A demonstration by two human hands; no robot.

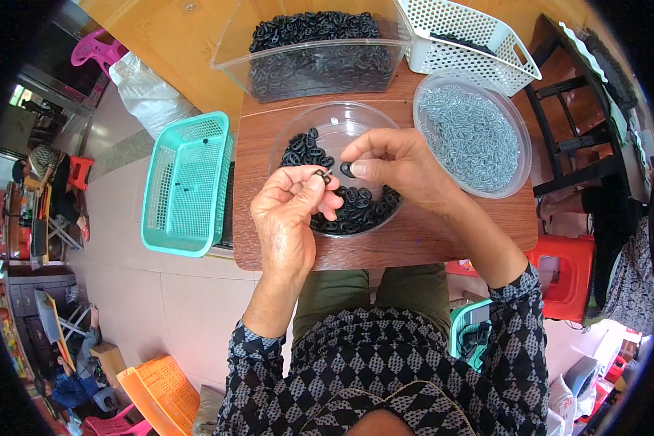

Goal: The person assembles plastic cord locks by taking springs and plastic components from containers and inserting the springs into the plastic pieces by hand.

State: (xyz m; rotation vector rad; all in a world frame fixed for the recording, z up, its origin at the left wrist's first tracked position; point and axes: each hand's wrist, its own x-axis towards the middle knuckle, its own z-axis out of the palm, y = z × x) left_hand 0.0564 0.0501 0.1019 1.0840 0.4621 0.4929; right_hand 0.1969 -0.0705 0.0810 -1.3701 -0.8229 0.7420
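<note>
My left hand (287, 211) is closed, pinching a small black looped part (323, 176) with a bit of metal, perhaps a screw, showing at it. Just to its right, my right hand (400, 167) holds another small black part (346, 170) between thumb and fingertips. The two pieces are close together but apart. Beneath both hands stands a round clear bowl (338, 125), with many loose black parts (356, 209) along its left and near sides. To the right, a round translucent tub (525, 161) is full of small silvery screws or pins (472, 134).
A clear bin (225, 67) heaped with black parts stands at the table's far side, beside a white perforated basket (517, 76). Left of the wooden table (269, 251), a teal basket (185, 163) holds a few small dark pieces. A red stool (563, 280) stands at the right.
</note>
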